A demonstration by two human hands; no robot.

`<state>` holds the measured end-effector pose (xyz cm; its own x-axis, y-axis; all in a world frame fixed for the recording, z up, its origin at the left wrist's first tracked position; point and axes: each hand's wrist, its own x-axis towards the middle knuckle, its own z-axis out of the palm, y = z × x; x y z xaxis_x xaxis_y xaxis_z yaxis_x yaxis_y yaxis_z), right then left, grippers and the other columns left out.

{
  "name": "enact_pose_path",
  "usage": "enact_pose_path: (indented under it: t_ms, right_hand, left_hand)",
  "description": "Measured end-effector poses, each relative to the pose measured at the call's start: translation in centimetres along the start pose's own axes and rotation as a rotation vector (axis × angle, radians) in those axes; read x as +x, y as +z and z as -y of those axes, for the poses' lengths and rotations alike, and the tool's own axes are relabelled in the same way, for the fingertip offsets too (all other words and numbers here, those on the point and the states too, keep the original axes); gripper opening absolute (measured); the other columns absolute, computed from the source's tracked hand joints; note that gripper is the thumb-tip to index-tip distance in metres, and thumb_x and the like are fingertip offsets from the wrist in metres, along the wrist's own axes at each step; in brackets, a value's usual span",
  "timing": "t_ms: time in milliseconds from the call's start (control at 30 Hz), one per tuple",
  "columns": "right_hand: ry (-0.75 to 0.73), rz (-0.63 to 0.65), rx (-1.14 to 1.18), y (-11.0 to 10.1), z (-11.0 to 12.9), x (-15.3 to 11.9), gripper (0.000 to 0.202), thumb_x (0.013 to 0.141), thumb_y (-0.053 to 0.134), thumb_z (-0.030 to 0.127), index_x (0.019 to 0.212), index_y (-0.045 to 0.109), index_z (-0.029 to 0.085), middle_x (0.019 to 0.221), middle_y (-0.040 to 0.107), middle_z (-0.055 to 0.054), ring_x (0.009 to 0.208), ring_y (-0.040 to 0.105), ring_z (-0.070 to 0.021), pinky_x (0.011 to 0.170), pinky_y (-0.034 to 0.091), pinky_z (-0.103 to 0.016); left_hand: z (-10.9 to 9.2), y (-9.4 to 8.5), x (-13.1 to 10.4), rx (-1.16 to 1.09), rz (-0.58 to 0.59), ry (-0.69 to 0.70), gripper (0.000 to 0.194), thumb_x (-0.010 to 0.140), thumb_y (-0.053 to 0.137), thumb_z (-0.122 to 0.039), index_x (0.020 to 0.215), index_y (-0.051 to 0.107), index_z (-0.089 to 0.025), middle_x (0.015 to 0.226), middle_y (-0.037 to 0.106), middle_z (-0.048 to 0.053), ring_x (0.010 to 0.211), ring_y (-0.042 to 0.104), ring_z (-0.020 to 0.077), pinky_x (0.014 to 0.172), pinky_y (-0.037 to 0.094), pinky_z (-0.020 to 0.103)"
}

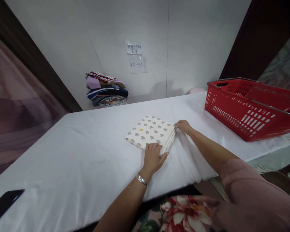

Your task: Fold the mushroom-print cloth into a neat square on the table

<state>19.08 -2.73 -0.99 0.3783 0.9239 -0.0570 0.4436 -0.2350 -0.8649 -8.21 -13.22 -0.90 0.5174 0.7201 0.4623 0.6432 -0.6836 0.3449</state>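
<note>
A folded white cloth [151, 130] with grey printed shapes lies on the white-covered table [82, 154]. My left hand [154, 158], with a silver bracelet at the wrist, rests on its near edge; the fingers lie on the fabric and the thumb is apart. At the cloth's right corner, my right hand [183, 126] pinches the layered edge between thumb and fingers.
A red basket [244, 112] with metal handles stands at the right of the table. Folded clothes [107, 90] are stacked by the wall behind. A black flat object [6, 204] lies at the near left. Paper notes [136, 65] hang on the wall.
</note>
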Motion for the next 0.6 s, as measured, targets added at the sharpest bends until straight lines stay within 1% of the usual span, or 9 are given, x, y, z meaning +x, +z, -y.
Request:
enact_pose_path:
  t_ms: [100, 200, 367, 433, 500, 600]
  right_hand:
    - [-0.009, 0.039, 0.02, 0.1, 0.3, -0.5, 0.021, 0.068, 0.065, 0.034, 0.059, 0.058, 0.017, 0.05, 0.055, 0.001, 0.043, 0.045, -0.0087, 0.045, 0.035, -0.022]
    - [-0.027, 0.06, 0.042, 0.2, 0.5, -1.0, 0.023, 0.069, 0.064, 0.036, 0.059, 0.056, 0.017, 0.046, 0.051, 0.003, 0.041, 0.041, -0.0078, 0.043, 0.033, -0.022]
    - [-0.038, 0.017, 0.066, 0.5, 0.5, -1.1, 0.025, 0.07, 0.062, 0.037, 0.057, 0.052, 0.018, 0.04, 0.044, 0.005, 0.04, 0.038, -0.0077, 0.043, 0.031, -0.022]
    - [-0.035, -0.021, 0.066, 0.7, 0.2, -1.1, 0.024, 0.07, 0.061, 0.036, 0.057, 0.052, 0.018, 0.04, 0.043, 0.005, 0.041, 0.038, -0.0082, 0.044, 0.031, -0.022]
    - [-0.036, -0.052, 0.059, 0.9, 0.0, -1.1, 0.023, 0.069, 0.06, 0.037, 0.057, 0.053, 0.018, 0.042, 0.045, 0.005, 0.043, 0.04, -0.009, 0.046, 0.032, -0.022]
    - [-0.056, -0.082, 0.039, 1.1, -0.3, -1.3, 0.022, 0.067, 0.061, 0.037, 0.058, 0.055, 0.018, 0.05, 0.052, 0.003, 0.051, 0.046, -0.0107, 0.05, 0.035, -0.023]
  left_hand:
    - [-0.2, -0.2, 0.9, 0.026, 0.026, -0.069, 0.024, 0.087, 0.05, -0.041, 0.093, 0.061, -0.02, 0.096, 0.061, 0.005, 0.095, 0.052, 0.0205, 0.087, 0.036, 0.037]
    - [-0.6, -0.3, 2.5, 0.096, 0.105, -0.141, 0.023, 0.087, 0.049, -0.04, 0.084, 0.062, -0.021, 0.088, 0.061, 0.004, 0.09, 0.054, 0.0207, 0.081, 0.038, 0.035]
    - [-1.2, 0.1, 5.5, 0.18, 0.233, -0.232, 0.024, 0.082, 0.055, -0.041, 0.092, 0.062, -0.02, 0.096, 0.061, 0.005, 0.089, 0.056, 0.0215, 0.076, 0.04, 0.033]
    - [-1.2, 0.4, 6.1, 0.181, 0.277, -0.26, 0.021, 0.083, 0.053, -0.038, 0.09, 0.062, -0.02, 0.096, 0.061, 0.005, 0.088, 0.056, 0.0204, 0.073, 0.04, 0.031]
    - [-1.1, 0.6, 6.3, 0.166, 0.283, -0.282, 0.018, 0.085, 0.049, -0.033, 0.084, 0.062, -0.02, 0.091, 0.062, 0.005, 0.084, 0.057, 0.0194, 0.069, 0.04, 0.03]
    - [-0.9, 1.0, 6.2, 0.122, 0.225, -0.309, 0.023, 0.087, 0.042, -0.025, 0.077, 0.062, -0.02, 0.083, 0.062, 0.004, 0.077, 0.057, 0.0181, 0.065, 0.038, 0.029]
